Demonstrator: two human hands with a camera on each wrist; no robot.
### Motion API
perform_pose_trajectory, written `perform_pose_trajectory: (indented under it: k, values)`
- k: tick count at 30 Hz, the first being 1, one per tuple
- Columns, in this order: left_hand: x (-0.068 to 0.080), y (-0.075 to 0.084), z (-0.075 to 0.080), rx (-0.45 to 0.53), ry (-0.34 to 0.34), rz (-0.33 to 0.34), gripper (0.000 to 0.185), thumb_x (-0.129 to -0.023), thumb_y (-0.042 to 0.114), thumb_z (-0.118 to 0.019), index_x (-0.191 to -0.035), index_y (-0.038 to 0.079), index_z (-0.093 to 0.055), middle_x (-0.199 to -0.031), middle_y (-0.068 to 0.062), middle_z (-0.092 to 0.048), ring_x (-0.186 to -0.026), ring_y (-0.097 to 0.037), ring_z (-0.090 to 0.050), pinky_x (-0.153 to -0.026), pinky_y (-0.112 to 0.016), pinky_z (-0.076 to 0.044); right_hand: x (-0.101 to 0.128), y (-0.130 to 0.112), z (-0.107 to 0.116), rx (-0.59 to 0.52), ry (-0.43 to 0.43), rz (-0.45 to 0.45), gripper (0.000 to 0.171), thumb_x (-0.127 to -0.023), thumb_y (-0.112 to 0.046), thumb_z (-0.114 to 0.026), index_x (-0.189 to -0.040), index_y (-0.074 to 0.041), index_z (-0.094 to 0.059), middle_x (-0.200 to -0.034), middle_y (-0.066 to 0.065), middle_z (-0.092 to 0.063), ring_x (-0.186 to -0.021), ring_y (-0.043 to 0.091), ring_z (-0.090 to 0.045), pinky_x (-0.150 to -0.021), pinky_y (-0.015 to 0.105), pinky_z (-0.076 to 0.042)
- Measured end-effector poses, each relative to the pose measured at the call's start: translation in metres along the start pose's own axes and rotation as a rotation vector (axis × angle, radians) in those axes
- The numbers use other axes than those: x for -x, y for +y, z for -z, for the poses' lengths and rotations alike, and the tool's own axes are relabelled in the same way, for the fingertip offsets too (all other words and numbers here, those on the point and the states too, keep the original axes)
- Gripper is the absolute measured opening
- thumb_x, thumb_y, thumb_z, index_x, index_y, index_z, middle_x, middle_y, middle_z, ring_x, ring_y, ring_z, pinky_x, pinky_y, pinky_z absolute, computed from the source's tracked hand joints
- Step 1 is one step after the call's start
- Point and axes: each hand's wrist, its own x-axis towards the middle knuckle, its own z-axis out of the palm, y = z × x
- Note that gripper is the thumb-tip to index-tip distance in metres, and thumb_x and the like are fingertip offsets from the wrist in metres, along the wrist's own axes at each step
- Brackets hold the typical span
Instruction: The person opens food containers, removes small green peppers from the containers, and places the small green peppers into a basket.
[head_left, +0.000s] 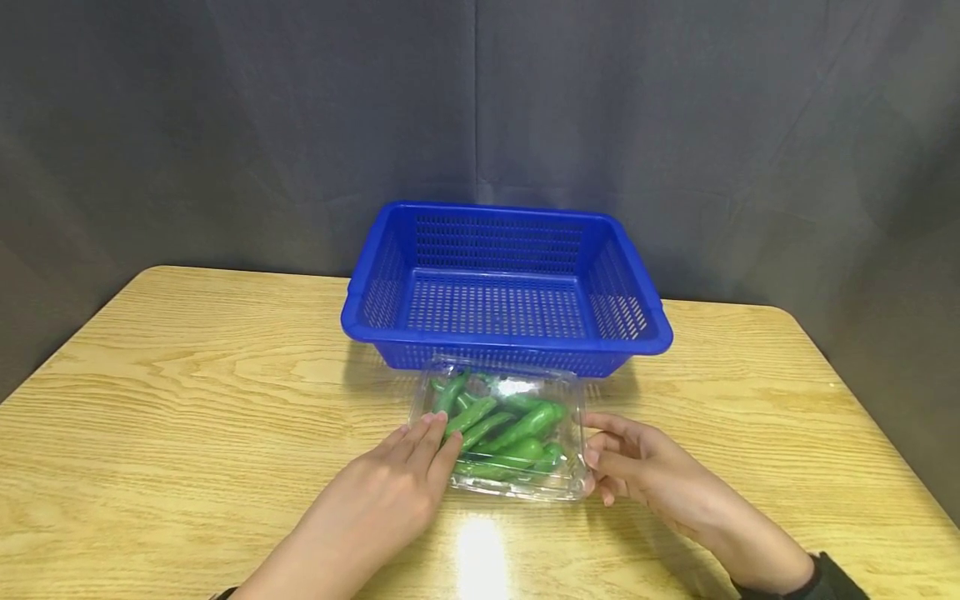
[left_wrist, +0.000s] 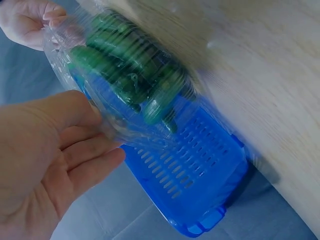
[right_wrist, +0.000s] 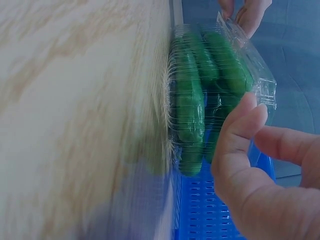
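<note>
Your left hand [head_left: 390,492] has a loose, open grip in the head view: its fingers lie straight and flat against the left side and lid of the clear plastic clamshell box [head_left: 504,433], curled round nothing. Your right hand [head_left: 651,473] sits at the box's right edge with fingers bent and the fingertips touching the rim; from here you cannot tell whether they pinch it. The box lies flat on the wooden counter [head_left: 187,400], closed over several green peppers [head_left: 517,429], and it touches or nearly touches the front wall of the blue perforated basket [head_left: 645,292] just behind it. A dark sleeve cuff [head_left: 832,579] shows at your right wrist.

From your left wrist, your left hand [left_wrist: 45,160] fills the lower left, fingers [left_wrist: 90,150] extended and resting on the near side of the box [left_wrist: 75,35]. The green peppers [left_wrist: 125,70] show through the ribbed plastic, the basket [left_wrist: 200,175] lies beyond, and your right hand [left_wrist: 30,20] holds the far corner.

From your right wrist, your right hand [right_wrist: 260,175] has its thumb laid against the box's [right_wrist: 260,85] clear side, other fingers held slightly apart; the grip here looks like light contact rather than a firm hold. The peppers [right_wrist: 192,100] lie against the counter [right_wrist: 75,100], with the basket [right_wrist: 200,210] below and your left fingers [right_wrist: 250,12] at the top edge.
</note>
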Motion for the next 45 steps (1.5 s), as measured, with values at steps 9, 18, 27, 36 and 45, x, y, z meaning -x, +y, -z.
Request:
perform_pose_trajectory:
  k: [9, 18, 27, 36, 45]
  values:
    - [-0.001, 0.002, -0.003, -0.055, 0.002, -0.019, 0.033, -0.091, 0.004, -0.051, -0.120, -0.004, -0.065, -0.120, -0.023, -0.066, -0.112, -0.031, -0.065, -0.091, -0.033, -0.052, 0.000, 0.000, 0.000, 0.004, -0.006, 0.002, 0.064, -0.100, -0.002, -0.047, -0.147, 0.019, -0.009, -0.098, 0.006, -0.054, -0.080, 0.015, -0.060, -0.066, 0.023, -0.050]
    - [-0.001, 0.001, 0.000, -0.050, 0.014, -0.020, 0.033, -0.090, 0.002, -0.051, -0.119, -0.004, -0.066, -0.119, -0.022, -0.067, -0.111, -0.029, -0.066, -0.090, -0.032, -0.053, 0.002, -0.001, 0.000, 0.003, 0.004, -0.011, 0.064, -0.100, -0.003, -0.050, -0.147, 0.018, -0.012, -0.098, 0.006, -0.055, -0.081, 0.015, -0.061, -0.067, 0.023, -0.050]
    - [-0.001, 0.000, 0.004, -0.006, -0.018, 0.037, 0.034, -0.088, 0.002, -0.060, -0.121, -0.004, -0.065, -0.124, -0.022, -0.065, -0.115, -0.030, -0.063, -0.093, -0.039, -0.052, 0.000, 0.000, -0.001, 0.009, 0.018, 0.004, 0.061, -0.100, -0.002, -0.047, -0.147, 0.018, -0.013, -0.097, 0.004, -0.054, -0.081, 0.015, -0.061, -0.066, 0.024, -0.050]
    - [-0.003, 0.001, 0.008, -0.038, 0.018, 0.051, 0.037, -0.092, 0.006, -0.045, -0.122, -0.001, -0.065, -0.126, -0.020, -0.065, -0.114, -0.028, -0.064, -0.091, -0.042, -0.054, 0.000, -0.001, -0.001, 0.009, 0.023, 0.000, 0.064, -0.100, -0.002, -0.047, -0.147, 0.019, -0.010, -0.098, 0.005, -0.055, -0.080, 0.015, -0.061, -0.067, 0.025, -0.051]
    - [-0.006, 0.004, 0.008, 0.044, 0.071, 0.105, 0.037, -0.093, 0.004, -0.042, -0.123, 0.001, -0.063, -0.124, -0.016, -0.065, -0.110, -0.030, -0.066, -0.085, -0.047, -0.055, -0.001, -0.001, -0.002, 0.008, 0.053, -0.016, 0.068, -0.098, -0.002, -0.050, -0.148, 0.019, -0.008, -0.100, 0.007, -0.055, -0.081, 0.015, -0.060, -0.069, 0.026, -0.054]
